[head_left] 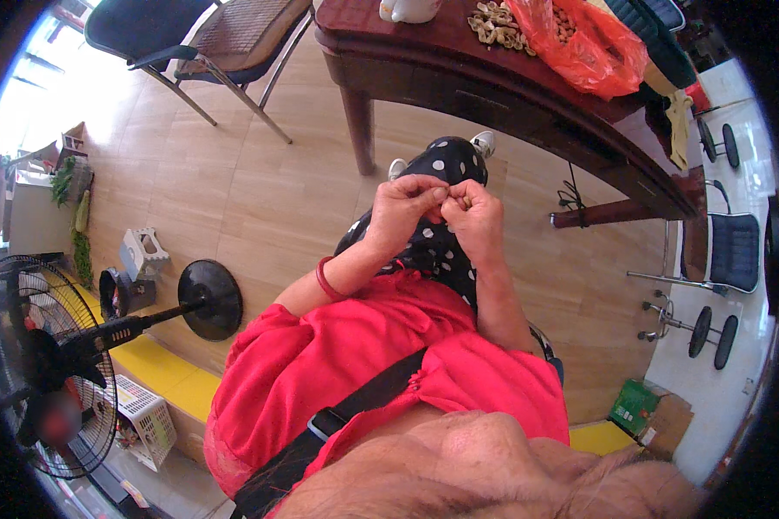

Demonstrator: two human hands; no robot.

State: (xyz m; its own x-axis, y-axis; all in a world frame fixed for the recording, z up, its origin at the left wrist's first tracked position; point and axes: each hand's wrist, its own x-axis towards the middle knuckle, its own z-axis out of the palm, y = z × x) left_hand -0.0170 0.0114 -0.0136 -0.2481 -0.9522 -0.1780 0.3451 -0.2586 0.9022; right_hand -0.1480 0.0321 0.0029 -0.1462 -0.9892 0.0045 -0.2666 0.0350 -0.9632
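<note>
My left hand [402, 208] and my right hand [476, 221] meet fingertip to fingertip above my lap. Thumbs and forefingers are pinched together on both hands; whatever sits between them is too small to make out. A small yellowish spot, perhaps a ring, shows at the right hand's fingers. Beneath them are dark trousers [441, 164] with white dots. Beyond, on the dark red wooden table [459, 86], an open red plastic bag [613, 62] holds small brown nuts [564, 28]. A heap of pale shells [496, 26] lies left of it.
A white ceramic piece [411, 9] stands near the table's left end. A chair [234, 39] is at the far left. A black standing fan [52, 346], a grey-white step stool [144, 253] and a white basket [151, 424] are on my left. Boxes [653, 415] sit at lower right.
</note>
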